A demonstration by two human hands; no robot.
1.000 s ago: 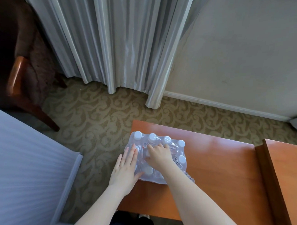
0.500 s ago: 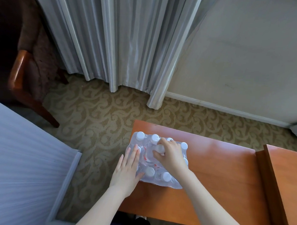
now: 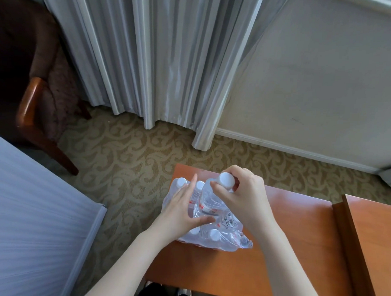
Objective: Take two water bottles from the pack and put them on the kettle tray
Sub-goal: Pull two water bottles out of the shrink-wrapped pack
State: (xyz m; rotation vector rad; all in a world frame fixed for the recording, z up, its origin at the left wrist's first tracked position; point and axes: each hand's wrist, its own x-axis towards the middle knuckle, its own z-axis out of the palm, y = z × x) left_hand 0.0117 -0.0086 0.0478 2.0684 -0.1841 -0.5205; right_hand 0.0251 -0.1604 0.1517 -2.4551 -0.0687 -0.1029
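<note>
**One bottle gripped at the neck, pack pinned to the worktop**

The right hand (image 3: 244,193) is closed around the neck of a clear water bottle (image 3: 208,201), fingers curled just under its round white cap (image 3: 226,180). The bottle stands higher than its neighbours, tilted a little, its ribbed, see-through body and a band of label with red and dark print showing above the wrap.

The left hand (image 3: 183,208) lies flat and spread on the pack (image 3: 209,226), palm down, fingers straight and pointing away, thumb stretched toward the bottle's base. It grasps nothing; it only presses on the plastic.

The pack is a bundle of small bottles in thin, crinkled, glossy shrink film. White caps poke up at its far left corner and near its front edge, and the film bunches loosely at the near right corner. Printed characters show on the film beside the right wrist.

The pack sits at the left end of a smooth, orange-brown wooden worktop (image 3: 286,250) with a soft sheen. To the right, a second wooden surface (image 3: 373,242) of the same tone rises as a raised edge.

Below, a beige carpet (image 3: 128,154) carries a curling scroll pattern. Grey, satiny curtains (image 3: 166,58) hang in long vertical folds to the floor. A dark upholstered chair (image 3: 30,97) with a polished wooden arm stands at the left, and a pale, finely ribbed bed (image 3: 33,208) fills the lower left corner. No kettle tray is in view.
</note>
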